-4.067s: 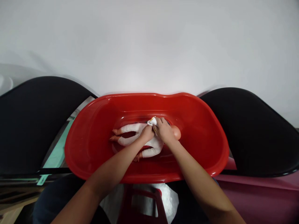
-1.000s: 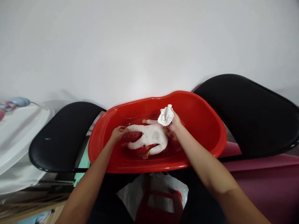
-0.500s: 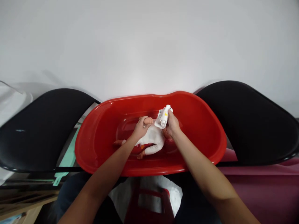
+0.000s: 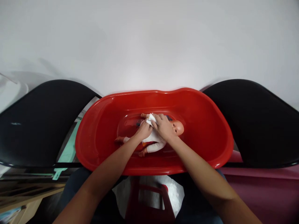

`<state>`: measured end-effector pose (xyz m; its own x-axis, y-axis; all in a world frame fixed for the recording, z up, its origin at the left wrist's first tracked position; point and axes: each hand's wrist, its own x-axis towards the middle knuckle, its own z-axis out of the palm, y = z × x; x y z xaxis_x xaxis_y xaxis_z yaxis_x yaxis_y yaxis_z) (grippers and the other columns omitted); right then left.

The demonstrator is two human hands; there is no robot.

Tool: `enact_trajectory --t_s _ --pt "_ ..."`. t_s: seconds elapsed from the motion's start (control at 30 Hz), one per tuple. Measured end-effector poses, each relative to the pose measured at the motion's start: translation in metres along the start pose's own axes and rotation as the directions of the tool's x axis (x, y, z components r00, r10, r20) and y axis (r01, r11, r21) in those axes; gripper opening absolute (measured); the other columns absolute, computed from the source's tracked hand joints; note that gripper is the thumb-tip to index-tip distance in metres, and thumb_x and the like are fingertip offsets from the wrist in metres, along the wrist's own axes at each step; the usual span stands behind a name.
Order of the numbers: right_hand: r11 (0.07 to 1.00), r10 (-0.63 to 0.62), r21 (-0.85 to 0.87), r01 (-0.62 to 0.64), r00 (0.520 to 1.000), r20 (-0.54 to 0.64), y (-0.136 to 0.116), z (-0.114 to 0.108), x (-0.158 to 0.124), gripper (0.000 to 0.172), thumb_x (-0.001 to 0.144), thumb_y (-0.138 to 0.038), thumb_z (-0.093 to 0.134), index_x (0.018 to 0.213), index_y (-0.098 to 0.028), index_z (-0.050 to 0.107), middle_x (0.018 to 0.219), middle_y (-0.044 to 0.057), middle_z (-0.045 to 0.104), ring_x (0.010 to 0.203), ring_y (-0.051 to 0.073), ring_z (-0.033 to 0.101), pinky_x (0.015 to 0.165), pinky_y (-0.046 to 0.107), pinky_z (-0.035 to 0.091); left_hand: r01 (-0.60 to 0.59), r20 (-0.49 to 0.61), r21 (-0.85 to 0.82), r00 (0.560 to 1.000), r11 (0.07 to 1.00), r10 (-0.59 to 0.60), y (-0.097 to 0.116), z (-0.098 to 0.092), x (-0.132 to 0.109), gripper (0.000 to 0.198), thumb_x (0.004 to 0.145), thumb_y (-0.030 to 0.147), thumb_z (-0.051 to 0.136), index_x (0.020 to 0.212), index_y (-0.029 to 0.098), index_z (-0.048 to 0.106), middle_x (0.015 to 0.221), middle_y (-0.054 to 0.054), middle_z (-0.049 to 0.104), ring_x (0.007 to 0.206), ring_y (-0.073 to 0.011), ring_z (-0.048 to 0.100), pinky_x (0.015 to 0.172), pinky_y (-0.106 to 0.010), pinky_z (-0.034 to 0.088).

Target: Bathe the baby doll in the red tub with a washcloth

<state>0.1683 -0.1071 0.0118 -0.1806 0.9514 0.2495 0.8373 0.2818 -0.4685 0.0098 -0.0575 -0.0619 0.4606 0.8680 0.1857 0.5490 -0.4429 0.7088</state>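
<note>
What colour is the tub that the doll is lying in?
The tub is bright, glossy red, and it shows best in the head view.

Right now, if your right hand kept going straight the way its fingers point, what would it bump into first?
Probably the white cloth. Your right hand points up and to the left, and its fingertips look like they are already at the cloth. I can't quite tell how high the hand is above the doll.
</note>
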Motion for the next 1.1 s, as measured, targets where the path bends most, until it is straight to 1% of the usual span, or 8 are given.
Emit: enact_trajectory --t_s 0.3,0.47,0.53,0.6,0.67,0.73,0.9,1.1 --pt "0.957 0.146 0.268 -0.112 0.983 -0.11 0.012 0.004 0.01 0.037 0.108 -0.042 0.054 0.131 -0.019 0.071 0.121 0.015 0.069 0.108 0.027 0.066 0.101 0.041 0.052 0.056 0.068 0.134 0.995 0.989 -0.066 0.009 -0.007 0.003 0.027 0.097 0.032 0.073 0.12 0.018 0.07 0.124 -0.016 0.077 0.127 -0.0358 0.069 0.116 -0.049 0.05" --pt "0.855 0.321 0.457 -0.246 0.943 -0.092 0.02 -0.001 0.014 0.043 0.11 -0.051 0.044 0.112 -0.018 0.071 0.099 0.009 0.073 0.089 0.024 0.066 0.087 0.038 0.054 0.108 0.084 0.228 0.988 0.968 -0.13 0.015 -0.01 0.0 0.04 0.1 0.046 0.073 0.125 0.016 0.066 0.125 -0.019 0.075 0.124 -0.0382 0.069 0.106 -0.049 0.054" --pt "0.913 0.223 0.37 -0.171 0.969 -0.103 0.021 -0.005 0.012 0.042 0.109 -0.051 0.049 0.122 -0.017 0.071 0.109 0.012 0.073 0.097 0.026 0.067 0.091 0.04 0.053 0.091 0.107 0.252 0.987 0.964 -0.122 0.017 -0.011 0.0 0.039 0.102 0.044 0.069 0.129 0.016 0.067 0.131 -0.019 0.074 0.127 -0.038 0.068 0.11 -0.049 0.052" --pt "0.99 0.012 0.138 -0.001 0.997 -0.082 0.018 -0.009 0.008 0.043 0.107 -0.048 0.055 0.137 -0.019 0.069 0.122 0.016 0.071 0.11 0.03 0.064 0.099 0.045 0.05 0.062 0.134 0.281 0.986 0.958 -0.103 0.017 -0.011 0.0 0.039 0.104 0.034 0.063 0.138 0.015 0.066 0.141 -0.019 0.07 0.132 -0.0378 0.065 0.117 -0.05 0.048" --pt "0.983 -0.154 -0.095 0.155 0.988 0.011 0.014 -0.013 0.003 0.045 0.108 -0.045 0.055 0.145 -0.021 0.066 0.127 0.018 0.068 0.115 0.034 0.061 0.103 0.049 0.047 0.047 0.15 0.314 0.984 0.948 -0.099 0.017 -0.011 -0.001 0.045 0.103 0.023 0.059 0.147 0.015 0.063 0.149 -0.019 0.066 0.137 -0.0377 0.062 0.121 -0.051 0.044" --pt "0.957 -0.199 -0.198 0.214 0.975 0.095 0.011 -0.016 0.001 0.044 0.11 -0.043 0.053 0.145 -0.022 0.067 0.127 0.019 0.068 0.114 0.033 0.06 0.102 0.048 0.047 0.053 0.151 0.345 0.982 0.937 -0.111 0.017 -0.01 -0.002 0.05 0.101 0.02 0.058 0.151 0.014 0.061 0.151 -0.02 0.065 0.138 -0.038 0.061 0.124 -0.053 0.041" --pt "0.994 0.103 -0.048 -0.099 0.99 0.101 0.013 -0.013 0.006 0.035 0.11 -0.044 0.05 0.124 -0.02 0.071 0.113 0.013 0.071 0.095 0.025 0.065 0.084 0.035 0.047 0.038 0.184 0.399 0.975 0.916 -0.121 0.018 -0.009 -0.004 0.048 0.102 0.029 0.065 0.146 0.012 0.063 0.146 -0.02 0.067 0.142 -0.0386 0.057 0.128 -0.053 0.036" --pt "0.832 0.445 0.285 -0.476 0.879 0.17 0.023 -0.007 0.017 0.04 0.104 -0.054 0.048 0.087 -0.021 0.063 0.086 0.007 0.072 0.076 0.02 0.061 0.072 0.031 0.041 0.01 0.204 0.394 0.974 0.919 -0.098 0.023 -0.014 -0.005 0.043 0.105 0.039 0.063 0.138 0.012 0.063 0.148 -0.021 0.065 0.139 -0.0388 0.058 0.123 -0.054 0.04"
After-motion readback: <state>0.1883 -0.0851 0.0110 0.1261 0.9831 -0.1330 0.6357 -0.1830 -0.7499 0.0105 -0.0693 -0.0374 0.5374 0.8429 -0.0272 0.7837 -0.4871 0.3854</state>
